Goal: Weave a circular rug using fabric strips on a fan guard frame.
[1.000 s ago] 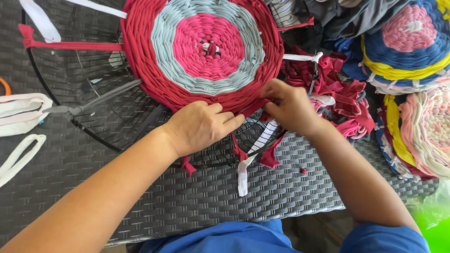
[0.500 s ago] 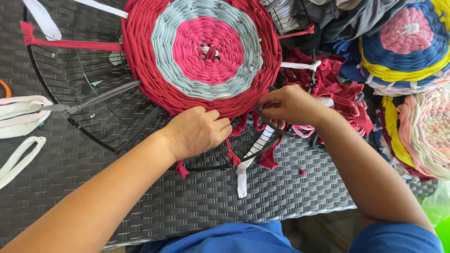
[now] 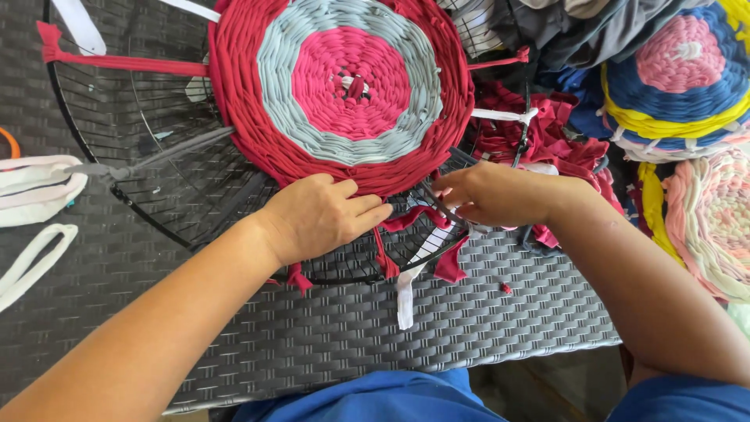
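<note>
Right hand pinches red fabric strip at woven round rug edge; left hand flat, released, pressing rug. Mid-weave; next tuck likely needs strip tension.

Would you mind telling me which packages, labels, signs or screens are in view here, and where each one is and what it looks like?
None in view: no package, label, sign or screen shows.
Only cloth and wire: a round woven mat in red, grey and pink on a black wire frame, and more round mats at right.
Green thing at the right edge: too little shows to tell what it is.
</note>
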